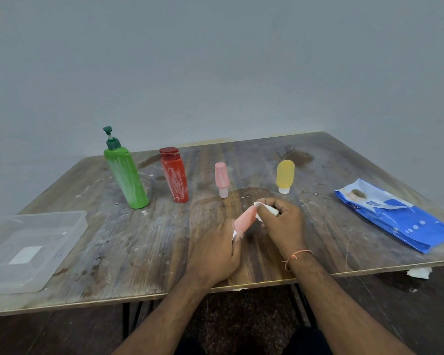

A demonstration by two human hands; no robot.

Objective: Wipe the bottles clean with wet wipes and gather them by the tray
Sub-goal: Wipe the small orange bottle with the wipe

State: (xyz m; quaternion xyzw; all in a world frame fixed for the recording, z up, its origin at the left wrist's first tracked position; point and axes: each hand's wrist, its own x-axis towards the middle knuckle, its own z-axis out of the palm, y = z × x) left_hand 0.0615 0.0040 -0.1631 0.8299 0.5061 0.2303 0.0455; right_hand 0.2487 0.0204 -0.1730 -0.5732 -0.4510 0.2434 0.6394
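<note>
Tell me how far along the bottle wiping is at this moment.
Early. Nothing stands by the clear tray yet. In hand: the left hand holds a salmon-pink bottle while the right hand rubs its end with a white wipe. Left: the green pump bottle and red bottle show white smears; the small pink bottle and yellow bottle also stand in the back row.

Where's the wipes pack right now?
In the head view, the blue wipes pack lies flat on the table's right side, near its right edge, right of the yellow bottle and apart from both hands.
</note>
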